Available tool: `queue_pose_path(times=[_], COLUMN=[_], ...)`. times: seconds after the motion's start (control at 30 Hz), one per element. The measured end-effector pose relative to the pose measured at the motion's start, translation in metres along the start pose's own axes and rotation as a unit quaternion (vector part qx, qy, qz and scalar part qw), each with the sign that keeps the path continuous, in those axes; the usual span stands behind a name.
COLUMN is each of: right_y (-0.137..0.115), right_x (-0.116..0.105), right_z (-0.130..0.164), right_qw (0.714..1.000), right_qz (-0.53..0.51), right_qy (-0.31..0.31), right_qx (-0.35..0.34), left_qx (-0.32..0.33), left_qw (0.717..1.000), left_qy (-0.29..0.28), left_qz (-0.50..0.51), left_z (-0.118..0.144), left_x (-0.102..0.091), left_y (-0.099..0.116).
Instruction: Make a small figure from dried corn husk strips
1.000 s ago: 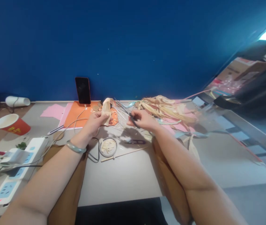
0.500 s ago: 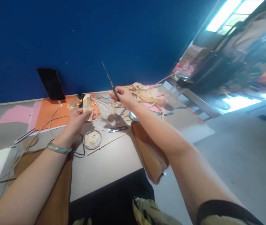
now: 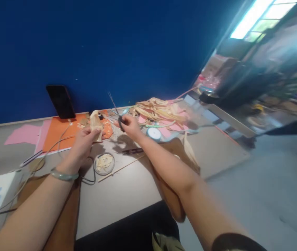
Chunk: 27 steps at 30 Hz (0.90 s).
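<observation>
A grey table [image 3: 127,195] runs up to a deep blue wall [image 3: 112,45], with a bright window off to the far right. Nearest the person, a round shallow dish [image 3: 104,163] of pale slivers sits on the tabletop beside a thin wooden stick [image 3: 121,168] lying at a slant, and a small pair of snips [image 3: 132,151] rests just beyond them. Above the dish, the left hand [image 3: 84,144], a pale green bangle [image 3: 63,175] on its wrist, is closed around a cream folded strip of husk [image 3: 96,123], held upright between thumb and fingers. Close beside it, the right hand [image 3: 129,126] grips dark scissors [image 3: 117,111], blades pointing up and away; whether the blades are parted cannot be told through the blur. Farther back lie an orange sheet [image 3: 56,134], pink paper [image 3: 23,134], a heap of dried husk strips [image 3: 156,109], and a dark phone [image 3: 61,101] leaning against the wall.
</observation>
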State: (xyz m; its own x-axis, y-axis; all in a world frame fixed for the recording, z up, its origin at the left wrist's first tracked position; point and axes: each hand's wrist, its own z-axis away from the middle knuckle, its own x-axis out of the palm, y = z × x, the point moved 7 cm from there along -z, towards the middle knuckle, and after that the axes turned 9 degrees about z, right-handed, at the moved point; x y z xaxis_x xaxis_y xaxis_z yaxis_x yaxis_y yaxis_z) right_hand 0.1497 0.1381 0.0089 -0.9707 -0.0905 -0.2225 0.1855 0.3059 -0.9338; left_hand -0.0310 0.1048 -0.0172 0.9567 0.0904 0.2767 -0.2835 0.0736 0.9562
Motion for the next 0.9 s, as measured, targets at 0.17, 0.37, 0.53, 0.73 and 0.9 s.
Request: queue_pose_path(times=[0.17,0.37,0.53,0.73,0.9], right_y=[-0.02,-0.003,0.001,0.005,0.004], right_x=[-0.015,-0.023,-0.015,-0.009,-0.004], right_z=[-0.002,0.004,0.009,0.012,0.014], right_qw=[0.987,0.902,0.861,0.851,0.851], right_qz=[0.051,0.232,0.333,0.348,0.325], right_qy=[-0.154,-0.365,-0.383,-0.393,-0.412], right_qx=[-0.01,0.009,-0.019,-0.006,-0.015], left_qx=[0.004,0.022,0.007,-0.041,-0.059], left_qw=[0.999,0.998,0.998,0.994,0.991], left_qy=[-0.042,-0.052,-0.062,-0.099,-0.117], left_qz=[0.02,0.024,0.011,-0.006,-0.042], left_z=[-0.004,-0.006,-0.003,0.002,0.004], left_x=[0.001,-0.005,-0.003,0.01,0.015], left_y=[0.002,0.005,0.005,-0.007,-0.012])
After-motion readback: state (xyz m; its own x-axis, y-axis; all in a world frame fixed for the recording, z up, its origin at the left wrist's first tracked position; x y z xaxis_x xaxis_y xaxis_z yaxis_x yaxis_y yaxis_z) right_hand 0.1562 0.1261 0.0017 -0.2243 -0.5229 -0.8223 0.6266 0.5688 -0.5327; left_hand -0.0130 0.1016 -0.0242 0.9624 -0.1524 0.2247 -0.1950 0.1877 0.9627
